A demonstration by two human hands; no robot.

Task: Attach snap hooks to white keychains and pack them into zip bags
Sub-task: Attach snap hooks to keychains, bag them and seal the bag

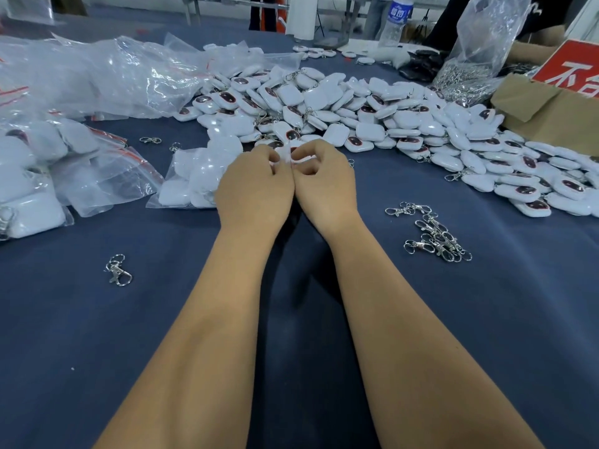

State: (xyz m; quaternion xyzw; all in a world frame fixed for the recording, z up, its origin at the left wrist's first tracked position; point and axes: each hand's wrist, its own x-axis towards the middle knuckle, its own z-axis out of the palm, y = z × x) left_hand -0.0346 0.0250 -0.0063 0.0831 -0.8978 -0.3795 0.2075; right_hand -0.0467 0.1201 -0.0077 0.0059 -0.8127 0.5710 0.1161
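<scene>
Several clear zip bags (107, 176) with red seal strips lie on the left of the blue table (162, 319), each holding white keychains; one filled bag (191, 179) sits just beside the left hand. Behind them is a heap of empty clear bags (97, 76). At the far right a tall clear plastic bag (476, 50) holds a mass of metal snap hooks, and a brown cardboard box (547, 108) with a red sign (570, 66) stands next to it; what the box holds cannot be seen. A water bottle (397, 21) stands at the far edge.

Loose white keychains (372, 121), far too many to count, spread in a wide pile across the middle and right. About ten loose snap hooks (434, 234) cluster near the right forearm, one snap hook (118, 270) lies alone at the left, and two more (158, 142) rest near the bags.

Both hands meet at the near edge of the pile. The left hand (252, 186) and right hand (324, 179) have fingers curled, pinching one small white keychain (285, 155) between their fingertips. Whether a hook is in the fingers cannot be told.
</scene>
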